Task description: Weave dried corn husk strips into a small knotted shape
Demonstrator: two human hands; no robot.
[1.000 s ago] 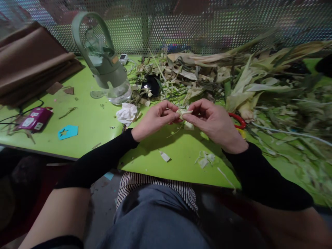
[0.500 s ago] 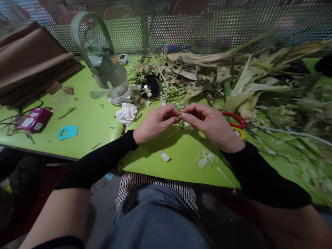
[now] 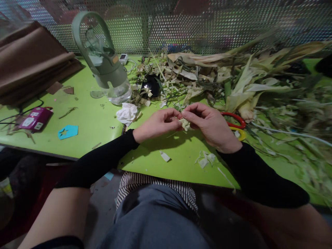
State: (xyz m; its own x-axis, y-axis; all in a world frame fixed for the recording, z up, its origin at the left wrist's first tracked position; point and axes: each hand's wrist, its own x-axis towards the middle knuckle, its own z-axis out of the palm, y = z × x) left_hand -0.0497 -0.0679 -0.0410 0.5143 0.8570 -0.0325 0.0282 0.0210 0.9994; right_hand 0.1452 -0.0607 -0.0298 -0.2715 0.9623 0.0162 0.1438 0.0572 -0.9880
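Note:
My left hand [image 3: 160, 122] and my right hand [image 3: 211, 126] meet over the table's middle, fingertips nearly touching. Between them is a small pale, curled piece of corn husk [image 3: 185, 124], which both hands pinch with thumb and fingers; the fingers hide part of it. Red and yellow scissor handles [image 3: 242, 121] stick out beside my right wrist; their blades are hidden. On the table [image 3: 145, 160] below my hands lie a cut husk scrap [image 3: 165, 156] and a small tangle of husk shreds [image 3: 204, 159].
A green-lidded water bottle [image 3: 111, 76] stands left of my hands, with a crumpled tissue [image 3: 127, 113] by its base. Corn husks [image 3: 246, 79] and a black round object [image 3: 150, 86] lie behind. Farther left are a purple box [image 3: 36, 119], blue cutout [image 3: 67, 132] and brown sheets [image 3: 31, 62].
My fingers have shifted slightly around the husk piece, and more of it now shows below the fingertips. My right hand has tilted a little; the things on the table stay put.

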